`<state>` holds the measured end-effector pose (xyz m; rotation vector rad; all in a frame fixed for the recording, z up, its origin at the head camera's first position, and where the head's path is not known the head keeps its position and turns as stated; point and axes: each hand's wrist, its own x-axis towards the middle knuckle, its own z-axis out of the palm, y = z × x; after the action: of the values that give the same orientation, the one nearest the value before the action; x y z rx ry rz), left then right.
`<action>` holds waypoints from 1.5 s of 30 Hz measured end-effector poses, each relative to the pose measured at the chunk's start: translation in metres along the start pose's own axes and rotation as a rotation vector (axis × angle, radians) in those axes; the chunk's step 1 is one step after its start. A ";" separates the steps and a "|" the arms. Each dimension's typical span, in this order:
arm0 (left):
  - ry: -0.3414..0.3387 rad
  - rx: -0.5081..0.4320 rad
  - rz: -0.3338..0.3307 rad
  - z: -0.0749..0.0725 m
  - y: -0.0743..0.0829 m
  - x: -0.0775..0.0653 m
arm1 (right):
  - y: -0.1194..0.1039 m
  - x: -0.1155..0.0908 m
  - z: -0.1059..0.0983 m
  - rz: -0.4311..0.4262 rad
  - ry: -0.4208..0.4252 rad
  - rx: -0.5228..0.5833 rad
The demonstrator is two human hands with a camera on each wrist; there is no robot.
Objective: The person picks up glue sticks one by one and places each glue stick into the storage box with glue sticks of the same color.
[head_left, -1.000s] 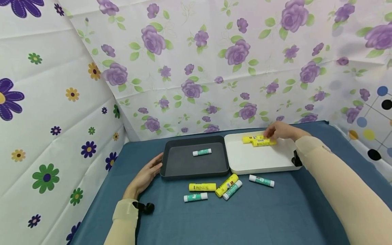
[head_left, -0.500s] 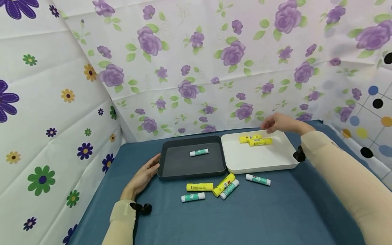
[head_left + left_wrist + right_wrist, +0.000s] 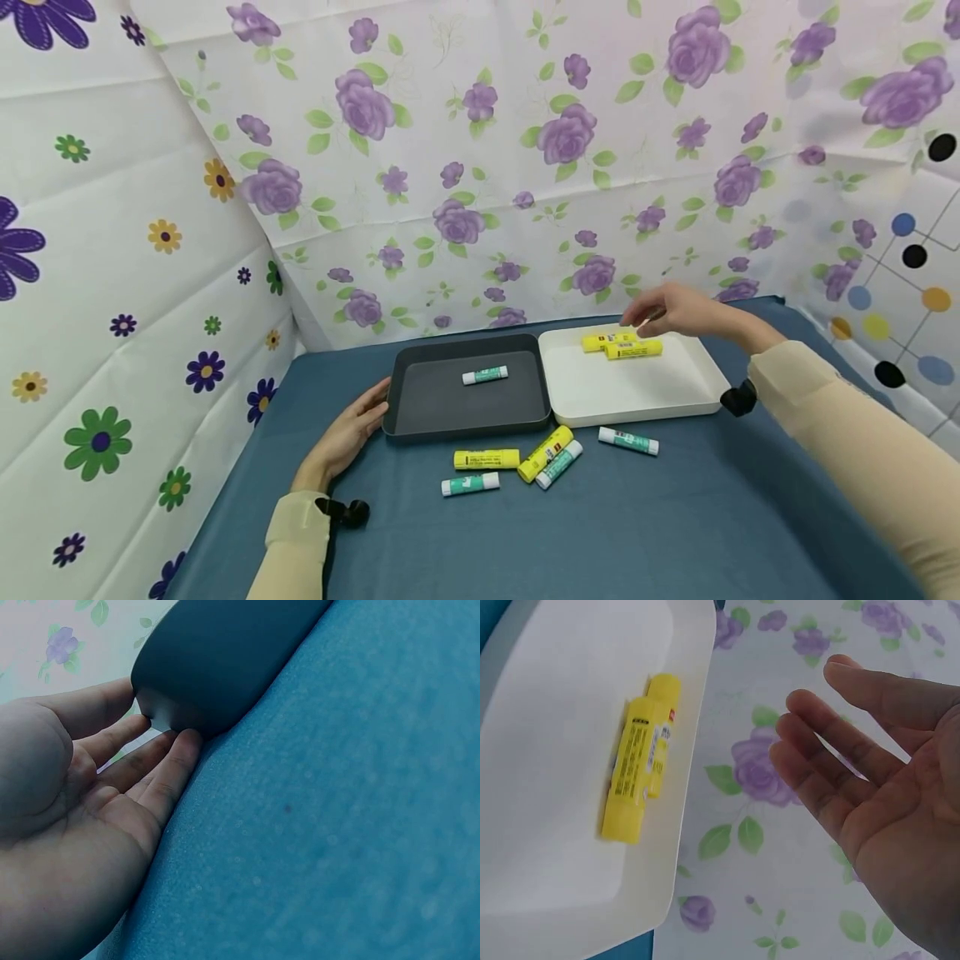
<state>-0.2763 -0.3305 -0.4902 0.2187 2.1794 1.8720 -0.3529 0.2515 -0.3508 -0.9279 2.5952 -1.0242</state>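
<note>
My left hand [image 3: 343,435] touches the left side of the dark grey tray [image 3: 420,408]; in the left wrist view its fingertips rest against the tray's corner [image 3: 202,675]. Inside that tray lies one green-and-white glue stick [image 3: 485,375]. My right hand [image 3: 686,315] hovers over the far edge of the white tray [image 3: 622,400], holding nothing, its fingers loosely extended in the right wrist view. Two yellow glue sticks lie side by side in the white tray, the nearer one [image 3: 633,349] partly overlapping the farther one [image 3: 600,342] in view.
In front of the trays, on the blue cloth [image 3: 570,542], lie two yellow glue sticks, one level [image 3: 486,459] and one slanted [image 3: 545,454]. Three green-and-white glue sticks lie near them: left [image 3: 470,484], middle [image 3: 558,464] and right [image 3: 628,441]. Flowered sheets [image 3: 480,167] hang behind.
My right hand has come away from the yellow glue sticks in the white tray and lifted slightly, then shifted a little left. My left hand has stayed at the dark tray's side.
</note>
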 end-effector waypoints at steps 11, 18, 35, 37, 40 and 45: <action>0.005 -0.003 -0.008 -0.001 0.000 -0.001 | -0.009 -0.020 0.020 -0.032 -0.084 0.138; -0.003 -0.005 -0.011 0.000 0.000 -0.001 | -0.009 -0.034 0.034 -0.062 -0.096 0.142; -0.005 -0.018 -0.011 0.001 0.000 -0.001 | -0.003 -0.072 0.065 -0.076 -0.118 0.200; -0.007 -0.019 -0.010 0.001 0.000 -0.001 | -0.003 -0.076 0.069 -0.084 -0.125 0.215; -0.009 -0.018 -0.009 0.001 0.001 -0.001 | -0.003 -0.082 0.073 -0.083 -0.147 0.244; -0.004 -0.017 -0.011 0.001 0.002 -0.001 | -0.002 -0.090 0.080 -0.056 -0.180 0.278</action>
<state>-0.2751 -0.3296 -0.4882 0.2062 2.1574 1.8818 -0.2500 0.2620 -0.4122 -0.9750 2.2230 -1.2163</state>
